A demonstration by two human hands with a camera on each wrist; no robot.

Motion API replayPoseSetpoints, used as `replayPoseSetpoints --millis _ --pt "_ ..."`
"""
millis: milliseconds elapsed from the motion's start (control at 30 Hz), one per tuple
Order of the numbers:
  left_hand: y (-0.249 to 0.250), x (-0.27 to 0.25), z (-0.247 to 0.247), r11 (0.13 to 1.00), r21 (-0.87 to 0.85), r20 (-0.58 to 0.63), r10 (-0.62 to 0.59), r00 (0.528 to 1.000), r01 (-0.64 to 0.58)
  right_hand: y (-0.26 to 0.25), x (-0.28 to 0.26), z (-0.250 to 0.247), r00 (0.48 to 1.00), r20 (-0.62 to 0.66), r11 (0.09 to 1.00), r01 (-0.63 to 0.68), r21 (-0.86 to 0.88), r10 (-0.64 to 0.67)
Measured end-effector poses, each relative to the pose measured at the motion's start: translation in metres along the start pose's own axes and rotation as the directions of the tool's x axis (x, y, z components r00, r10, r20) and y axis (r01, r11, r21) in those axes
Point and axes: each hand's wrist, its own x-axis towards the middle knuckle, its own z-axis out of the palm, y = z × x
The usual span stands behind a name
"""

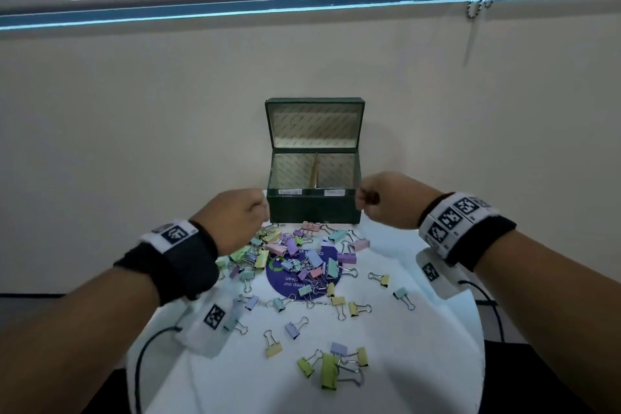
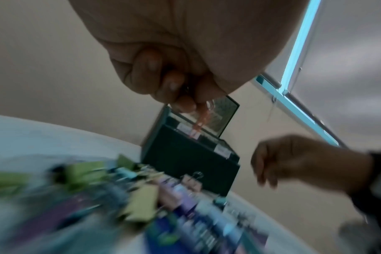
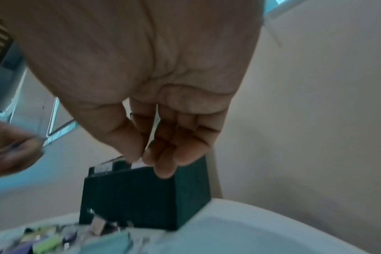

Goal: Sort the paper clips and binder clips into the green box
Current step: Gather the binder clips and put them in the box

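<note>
The left grip [image 2: 185,96] pinches a pink clip [image 2: 198,123] hanging long-axis down; the box [image 1: 312,208] sits just beyond. The right grip [image 3: 154,154] pinches something thin, unclear what.

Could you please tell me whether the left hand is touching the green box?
Apart. The head view shows the left hand raised beside the green box, with a strip of pale wall visible between the knuckles and the box's front corner.
</note>
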Motion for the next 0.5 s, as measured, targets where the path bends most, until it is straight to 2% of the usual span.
replayPoseSetpoints --millis 67,167,300,500 --pt "0.019 0.029 -0.002 0.998 -0.070 0.000 0.003 1.000 -0.003 0.009 -0.008 0.010 0.997 0.078 0.998 -0.022 -0.060 0.026" --pt "0.048 0.070 0.003 0.995 -0.098 -0.008 0.007 1.000 -0.008 0.019 -0.014 0.025 0.990 0.117 0.996 -0.068 -0.053 0.073" --pt "0.077 0.109 0.017 0.999 -0.044 -0.003 0.013 1.000 -0.013 0.023 -0.011 0.039 0.988 0.133 0.997 -0.076 -0.004 0.076" --pt "0.096 0.134 0.028 0.998 -0.046 0.039 -0.046 0.998 0.047 0.029 -0.005 0.052 0.990 0.117 0.996 -0.078 0.032 0.074"
